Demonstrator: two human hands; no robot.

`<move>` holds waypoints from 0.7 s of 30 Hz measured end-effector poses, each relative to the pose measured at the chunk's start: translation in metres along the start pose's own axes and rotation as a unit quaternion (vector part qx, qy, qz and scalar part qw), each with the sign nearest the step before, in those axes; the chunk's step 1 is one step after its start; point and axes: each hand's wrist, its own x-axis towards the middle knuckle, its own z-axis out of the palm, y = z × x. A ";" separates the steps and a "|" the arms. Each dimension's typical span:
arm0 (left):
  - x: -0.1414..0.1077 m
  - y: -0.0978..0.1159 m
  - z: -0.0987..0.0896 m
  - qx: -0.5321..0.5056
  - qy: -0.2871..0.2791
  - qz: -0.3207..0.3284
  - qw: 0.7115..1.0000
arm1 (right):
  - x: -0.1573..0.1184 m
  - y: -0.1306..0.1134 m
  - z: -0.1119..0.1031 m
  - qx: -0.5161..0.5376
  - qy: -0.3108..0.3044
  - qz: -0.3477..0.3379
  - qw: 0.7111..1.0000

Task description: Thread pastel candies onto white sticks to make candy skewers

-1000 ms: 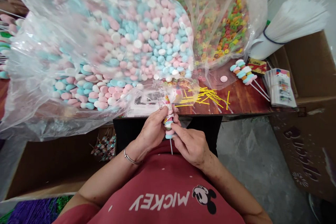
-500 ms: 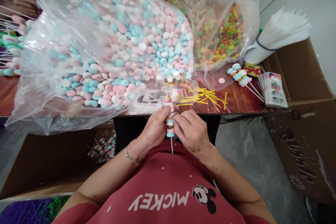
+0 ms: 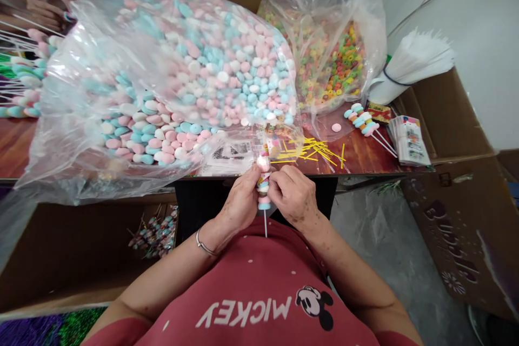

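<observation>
A candy skewer [image 3: 263, 200] of pink, white and blue marshmallows, with its white stick pointing down at my shirt, stands upright between my hands at the table's front edge. Around its upper part is a clear printed plastic bag [image 3: 261, 143], whose far end extends over the table. My left hand [image 3: 242, 199] is closed on the bagged skewer from the left, thumb near the top candy. From the right, my right hand [image 3: 295, 194] pinches against its side with curled fingers; whether they grip the film or the candy is hidden.
Large clear bags hold marshmallows [image 3: 162, 135] and fruit-coloured rings [image 3: 344, 67]. Yellow twist ties [image 3: 316, 150], finished skewers [image 3: 363, 120], a stack of printed bags [image 3: 409, 138] and a jug of white sticks [image 3: 383, 89] lie rightward. A cardboard box [image 3: 81, 248] below holds wrapped skewers. Another person's hand [image 3: 44, 13] shows far left.
My left thumb has shifted off the skewer's front, so more of the top candies show. My right fingers have curled in tighter. The view has tilted up slightly.
</observation>
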 end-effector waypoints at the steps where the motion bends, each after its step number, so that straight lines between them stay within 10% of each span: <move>1: -0.002 0.001 0.000 -0.006 -0.007 0.002 1.000 | 0.000 0.001 0.002 -0.002 0.006 0.006 1.000; 21: -0.011 -0.010 -0.012 0.120 0.055 0.076 0.988 | -0.011 0.002 0.012 -0.041 0.015 -0.054 0.998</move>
